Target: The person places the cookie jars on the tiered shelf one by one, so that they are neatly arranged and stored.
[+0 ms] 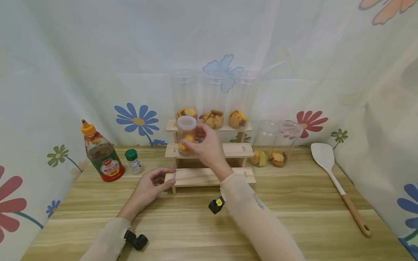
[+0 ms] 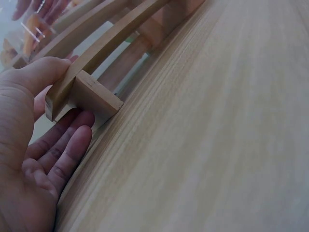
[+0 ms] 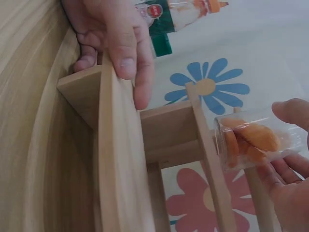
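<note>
My right hand (image 1: 209,146) grips a small clear jar (image 1: 185,139) with a pale lid and orange-yellow pieces inside. The jar stands upright at the left end of the middle tier of a three-tier wooden rack (image 1: 209,177). In the right wrist view the jar's base (image 3: 223,145) is by the tier's edge; whether it touches the wood I cannot tell. At the bottom tier's left end, my left hand (image 1: 151,185) holds the board, and the left wrist view shows its thumb (image 2: 48,72) on the board's end with fingers curled below.
Three tall clear jars (image 1: 213,96) with orange-brown pieces stand on the top tier. Two more jars (image 1: 278,145) are right of the rack. Leftward are a sauce bottle (image 1: 106,159) and a green-capped shaker (image 1: 134,163). A white spatula (image 1: 330,170) lies at the right.
</note>
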Demonstrator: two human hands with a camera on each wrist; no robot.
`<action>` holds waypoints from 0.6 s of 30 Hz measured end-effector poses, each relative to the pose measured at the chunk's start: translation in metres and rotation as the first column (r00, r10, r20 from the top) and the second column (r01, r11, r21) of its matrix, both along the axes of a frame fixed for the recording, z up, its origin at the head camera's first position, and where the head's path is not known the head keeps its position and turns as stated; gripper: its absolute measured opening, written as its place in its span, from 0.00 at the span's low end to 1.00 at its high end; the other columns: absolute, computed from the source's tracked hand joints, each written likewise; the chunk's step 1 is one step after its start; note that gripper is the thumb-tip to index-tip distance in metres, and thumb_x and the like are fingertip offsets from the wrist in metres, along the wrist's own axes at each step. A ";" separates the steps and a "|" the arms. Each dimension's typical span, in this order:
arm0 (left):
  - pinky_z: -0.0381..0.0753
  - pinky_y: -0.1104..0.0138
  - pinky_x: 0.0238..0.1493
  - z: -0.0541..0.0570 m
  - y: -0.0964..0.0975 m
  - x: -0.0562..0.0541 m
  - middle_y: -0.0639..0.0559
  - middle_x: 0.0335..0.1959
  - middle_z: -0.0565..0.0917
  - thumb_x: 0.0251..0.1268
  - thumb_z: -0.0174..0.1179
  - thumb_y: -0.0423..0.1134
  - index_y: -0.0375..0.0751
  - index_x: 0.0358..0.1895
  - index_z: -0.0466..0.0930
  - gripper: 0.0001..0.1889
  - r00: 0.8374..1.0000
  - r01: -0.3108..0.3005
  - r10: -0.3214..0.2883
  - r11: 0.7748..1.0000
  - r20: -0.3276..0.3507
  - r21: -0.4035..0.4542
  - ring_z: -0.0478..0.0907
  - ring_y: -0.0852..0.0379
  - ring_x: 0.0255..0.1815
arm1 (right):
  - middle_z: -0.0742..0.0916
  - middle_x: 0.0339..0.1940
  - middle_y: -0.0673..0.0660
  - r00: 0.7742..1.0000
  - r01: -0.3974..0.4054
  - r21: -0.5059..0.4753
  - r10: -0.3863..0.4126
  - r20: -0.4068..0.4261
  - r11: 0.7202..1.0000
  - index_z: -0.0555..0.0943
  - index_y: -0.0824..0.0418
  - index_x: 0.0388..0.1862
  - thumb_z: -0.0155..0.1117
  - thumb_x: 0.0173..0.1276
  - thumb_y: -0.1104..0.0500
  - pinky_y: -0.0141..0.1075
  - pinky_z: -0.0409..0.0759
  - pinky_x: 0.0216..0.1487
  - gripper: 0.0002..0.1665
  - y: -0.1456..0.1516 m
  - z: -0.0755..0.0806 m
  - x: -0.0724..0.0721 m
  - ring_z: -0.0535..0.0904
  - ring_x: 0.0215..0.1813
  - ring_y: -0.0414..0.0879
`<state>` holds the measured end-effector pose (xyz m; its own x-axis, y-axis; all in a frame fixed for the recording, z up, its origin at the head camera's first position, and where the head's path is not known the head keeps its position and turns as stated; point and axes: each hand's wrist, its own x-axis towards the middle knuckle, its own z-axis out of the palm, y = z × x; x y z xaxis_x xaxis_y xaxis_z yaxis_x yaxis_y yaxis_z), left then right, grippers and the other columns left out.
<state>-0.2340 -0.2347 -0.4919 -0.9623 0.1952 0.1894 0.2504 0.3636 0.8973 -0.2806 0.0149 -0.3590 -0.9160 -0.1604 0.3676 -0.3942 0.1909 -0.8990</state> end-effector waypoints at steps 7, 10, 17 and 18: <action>0.81 0.66 0.48 0.001 0.000 0.001 0.46 0.59 0.87 0.77 0.75 0.45 0.49 0.66 0.88 0.19 1.000 0.003 -0.003 1.000 -0.002 0.004 0.80 0.49 0.47 | 0.88 0.59 0.58 0.999 0.033 0.008 -0.033 0.012 0.999 0.80 0.62 0.65 0.87 0.68 0.59 0.39 0.85 0.66 0.32 -0.011 -0.007 0.000 0.87 0.64 0.52; 0.80 0.66 0.46 0.000 0.001 0.000 0.45 0.57 0.87 0.77 0.75 0.46 0.49 0.66 0.88 0.19 1.000 0.001 -0.001 1.000 -0.004 0.006 0.80 0.49 0.46 | 0.88 0.58 0.58 0.999 0.047 0.005 -0.047 -0.006 0.999 0.80 0.61 0.62 0.87 0.68 0.59 0.38 0.85 0.65 0.30 -0.014 -0.008 0.000 0.88 0.64 0.52; 0.80 0.66 0.47 0.001 0.000 0.000 0.45 0.58 0.87 0.77 0.75 0.45 0.48 0.66 0.88 0.19 1.000 0.002 -0.002 1.000 -0.004 0.012 0.80 0.49 0.47 | 0.90 0.57 0.58 0.995 0.076 0.020 -0.075 -0.061 0.997 0.81 0.62 0.57 0.87 0.67 0.59 0.38 0.87 0.63 0.26 -0.015 -0.013 0.000 0.89 0.62 0.51; 0.81 0.66 0.48 0.001 0.000 0.000 0.45 0.58 0.88 0.77 0.75 0.45 0.48 0.66 0.88 0.19 1.000 0.002 -0.002 1.000 -0.004 0.011 0.80 0.49 0.47 | 0.90 0.57 0.58 0.995 0.080 0.023 -0.078 -0.062 0.997 0.81 0.62 0.57 0.87 0.67 0.60 0.38 0.87 0.63 0.26 -0.015 -0.014 0.000 0.89 0.61 0.51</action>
<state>-0.2339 -0.2351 -0.4913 -0.9613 0.1947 0.1951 0.2543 0.3534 0.9002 -0.2808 -0.0006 -0.3728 -0.9022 -0.0986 0.4199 -0.4310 0.2459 -0.8682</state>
